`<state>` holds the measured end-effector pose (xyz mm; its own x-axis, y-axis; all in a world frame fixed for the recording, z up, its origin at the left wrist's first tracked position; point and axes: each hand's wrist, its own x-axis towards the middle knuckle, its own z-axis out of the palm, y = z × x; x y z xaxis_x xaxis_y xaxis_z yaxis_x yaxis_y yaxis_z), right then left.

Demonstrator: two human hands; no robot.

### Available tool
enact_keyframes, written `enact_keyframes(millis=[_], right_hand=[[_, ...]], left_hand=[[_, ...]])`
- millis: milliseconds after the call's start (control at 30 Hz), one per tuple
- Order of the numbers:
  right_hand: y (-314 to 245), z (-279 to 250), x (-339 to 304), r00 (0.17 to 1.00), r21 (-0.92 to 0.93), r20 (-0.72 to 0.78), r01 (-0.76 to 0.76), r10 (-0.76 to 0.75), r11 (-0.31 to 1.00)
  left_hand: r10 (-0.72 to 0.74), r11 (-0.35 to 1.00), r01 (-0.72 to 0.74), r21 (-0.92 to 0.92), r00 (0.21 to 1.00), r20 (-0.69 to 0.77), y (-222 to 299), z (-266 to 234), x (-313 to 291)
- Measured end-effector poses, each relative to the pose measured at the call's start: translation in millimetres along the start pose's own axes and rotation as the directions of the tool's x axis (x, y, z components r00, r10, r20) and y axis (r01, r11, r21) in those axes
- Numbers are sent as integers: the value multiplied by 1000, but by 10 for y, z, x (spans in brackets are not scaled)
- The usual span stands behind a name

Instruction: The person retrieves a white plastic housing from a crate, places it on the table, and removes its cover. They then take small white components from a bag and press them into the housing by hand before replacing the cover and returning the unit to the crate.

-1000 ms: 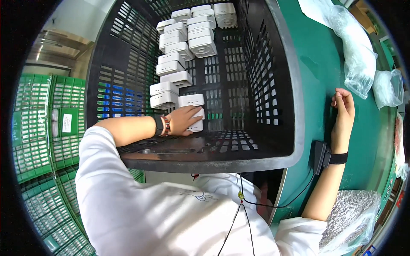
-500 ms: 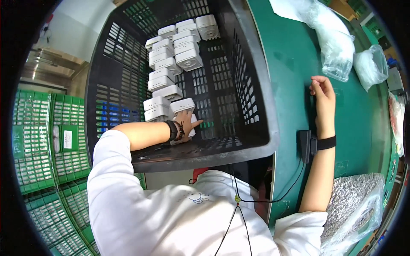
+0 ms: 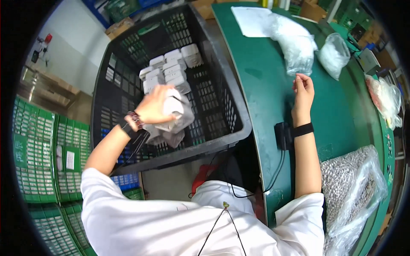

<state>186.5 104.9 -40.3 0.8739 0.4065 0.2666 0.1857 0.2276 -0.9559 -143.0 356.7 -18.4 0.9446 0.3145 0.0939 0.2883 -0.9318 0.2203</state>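
Note:
My left hand [image 3: 154, 106] is raised inside the black plastic crate [image 3: 194, 147], its fingers wrapped round a white plastic housing [image 3: 174, 106]. Motion smears the hand and this piece, so its details are lost. Under and behind it, several more white box-shaped housings [image 3: 176, 76] stand in rows on the crate floor. Over the green table on the right is my right hand [image 3: 303, 96], its thumb and fingertips pinched together. Whether anything is between them is hidden. The fingertips are close to the lower end of a clear plastic bag [image 3: 294, 49].
Another clear bag [image 3: 334, 55] lies farther right on the green table [image 3: 265, 102]. Near my right elbow is an open bag of small metallic parts [image 3: 348, 187]. Stacked green crates [image 3: 34, 149] stand at the left. A black cable [image 3: 277, 175] runs from my right wrist.
My left hand has risen from the near housings, lifting a white housing. My right hand now appears closer to the clear bag. The whole view has shifted and turned.

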Motion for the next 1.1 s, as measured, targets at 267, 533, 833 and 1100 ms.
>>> enact_keyframes(millis=[267,533,833,1100], right_hand=[[-1560,90,-1050,944,118,183,257,-275,959],[-1823,-1106,-1825,896,-387,112,438,-430,811],[-1755,-1959,-3480,871,137,-321,-345,371,928],[-1952,-2210,-4296,640,-10,-756,-220,137,976]], left_hand=[[366,920,-359,157,646,-670,1550,-1098,290],[554,459,-752,-473,658,-509,3060,-811,467],[656,288,220,-932,664,359,4057,619,264],[554,296,541,-787,574,603,4156,877,143]])
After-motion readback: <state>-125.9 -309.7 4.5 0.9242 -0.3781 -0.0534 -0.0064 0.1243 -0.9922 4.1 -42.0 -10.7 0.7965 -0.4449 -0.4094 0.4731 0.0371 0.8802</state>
